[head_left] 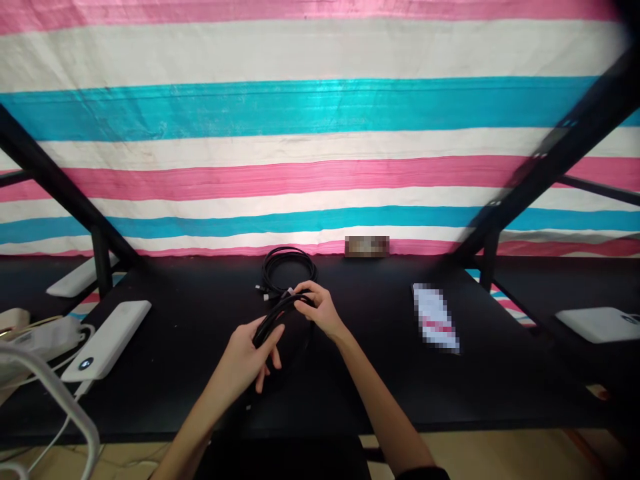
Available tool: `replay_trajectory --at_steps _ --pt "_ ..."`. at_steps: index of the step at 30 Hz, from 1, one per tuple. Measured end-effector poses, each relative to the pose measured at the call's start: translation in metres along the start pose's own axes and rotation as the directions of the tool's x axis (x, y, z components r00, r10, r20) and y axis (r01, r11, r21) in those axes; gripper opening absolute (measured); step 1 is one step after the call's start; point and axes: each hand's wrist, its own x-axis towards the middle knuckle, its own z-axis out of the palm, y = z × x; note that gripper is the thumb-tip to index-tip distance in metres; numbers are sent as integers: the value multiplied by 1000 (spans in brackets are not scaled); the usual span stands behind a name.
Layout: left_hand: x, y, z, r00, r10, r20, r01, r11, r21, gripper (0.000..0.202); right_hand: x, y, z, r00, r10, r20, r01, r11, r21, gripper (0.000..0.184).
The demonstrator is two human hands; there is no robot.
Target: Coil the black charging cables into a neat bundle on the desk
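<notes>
Left grip (pixel 249 353) holds cable (pixel 274 316) inside desk edge (pixel 475 426).

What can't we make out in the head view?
All in the head view:
- Held cable: part hidden by the left hand.
- White item on the right: details lost to pixelation.
- Small block at the back: pixelated, identity unclear.
- Far-right power bank: cut off by the picture's right edge.
</notes>
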Motion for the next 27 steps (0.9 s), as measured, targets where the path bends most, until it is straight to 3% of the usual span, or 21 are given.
replay_trajectory --at_steps 3,5,8,11,14,16,18,23,27 --pt "0 1 -2 998 -40 -43 42 997 63 56 0 2 1 997 -83 -6 82 992 -99 43" --pt "3 1 -3 997 -49 -62 55 993 103 57 0 1 -1 975 -212 -71 186 946 -265 50" --pt "8 4 -2 994 -75 -84 89 981 171 53 -4 -5 -3 857 -503 -113 352 731 -584 47" --pt "14 11 3 996 -9 -93 37 950 311 41 -11 -11 -1 723 -691 13 464 472 -750 31" --pt "21 17 11 980 179 -88 -115 867 485 26 -16 -11 4 655 -749 105 565 393 -726 28" --pt "25 19 15 965 247 -92 -150 799 583 20 -17 -9 7 655 -746 118 591 410 -695 27" --pt "28 18 18 961 260 -99 -141 762 631 22 -16 -8 6 689 -715 118 578 444 -685 24" --pt "33 11 19 948 298 -109 -177 783 597 23 -14 -12 1 784 -599 162 543 536 -647 22" --pt "35 7 16 936 301 -184 -122 766 632 28 -13 -11 -2 847 -510 151 463 565 -683 21"
